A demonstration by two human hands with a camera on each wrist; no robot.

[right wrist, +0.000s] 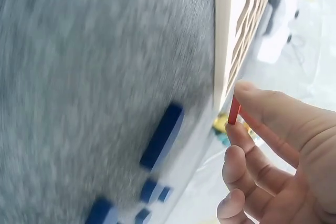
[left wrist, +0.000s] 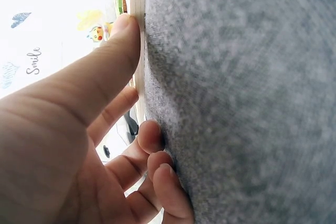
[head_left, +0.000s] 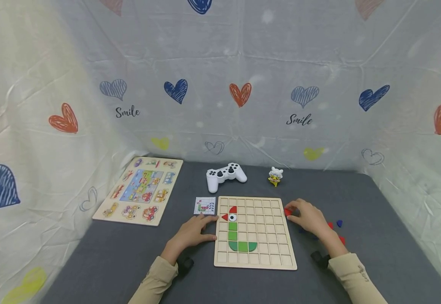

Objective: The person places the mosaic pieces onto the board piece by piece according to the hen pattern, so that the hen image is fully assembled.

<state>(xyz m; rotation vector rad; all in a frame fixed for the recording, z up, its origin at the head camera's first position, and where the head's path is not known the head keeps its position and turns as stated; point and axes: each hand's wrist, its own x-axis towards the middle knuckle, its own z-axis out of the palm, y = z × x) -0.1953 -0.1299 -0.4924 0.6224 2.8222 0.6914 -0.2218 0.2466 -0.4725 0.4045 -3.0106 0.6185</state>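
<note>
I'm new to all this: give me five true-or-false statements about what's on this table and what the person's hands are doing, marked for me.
1. The right hand pinches a red piece. True.
2. The white controller lies beyond the gridded board. True.
3. The left hand rests on the white controller. False: it touches the left edge of the gridded board.
4. The eye piece sits above the green pieces. True.
5. The small figurine stands left of the white controller in the head view. False: it stands to the right.
</note>
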